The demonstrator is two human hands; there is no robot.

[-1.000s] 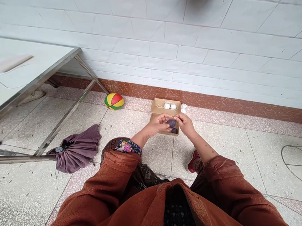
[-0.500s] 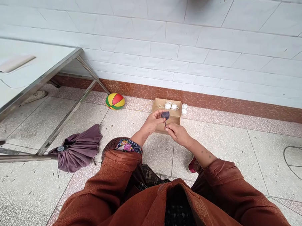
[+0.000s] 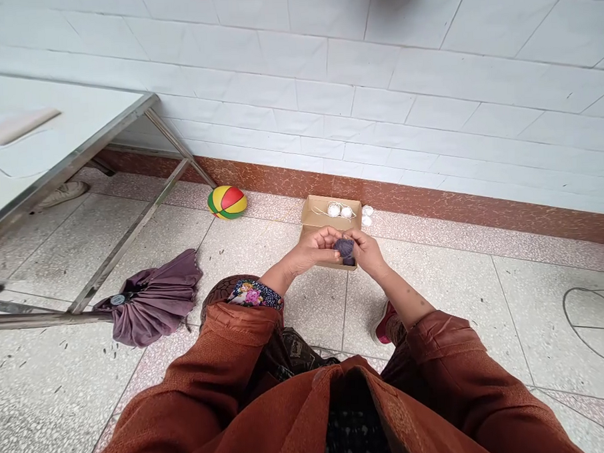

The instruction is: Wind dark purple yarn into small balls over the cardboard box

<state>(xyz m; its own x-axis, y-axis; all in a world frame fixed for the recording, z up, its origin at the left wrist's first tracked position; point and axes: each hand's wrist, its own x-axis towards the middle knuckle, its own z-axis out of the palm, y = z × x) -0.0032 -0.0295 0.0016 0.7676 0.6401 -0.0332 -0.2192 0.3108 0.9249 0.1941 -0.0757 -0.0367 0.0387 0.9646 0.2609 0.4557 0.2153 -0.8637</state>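
A small ball of dark purple-grey yarn (image 3: 343,247) is between my hands, above an open cardboard box (image 3: 309,216). My left hand (image 3: 313,247) is closed round the ball's left side. My right hand (image 3: 364,249) is pinched at its upper right; the yarn strand at those fingertips is too small to make out. Below the held ball, another dark patch, apparently more yarn, shows inside the box's near part. White yarn balls (image 3: 340,210) with loose strands lie in the far part of the box, and more white balls (image 3: 367,214) rest on the floor just right of it.
A red, yellow and green ball (image 3: 227,202) sits by the wall, near the leg of a metal-framed table (image 3: 141,103). A folded purple umbrella (image 3: 157,296) lies on the floor at left. Thin wire hoops (image 3: 566,308) lie at far right.
My right hand has risen from below the yarn ball to its upper right side. The ball has shifted slightly right and down, and both hands are closer together. The view has tilted slightly.
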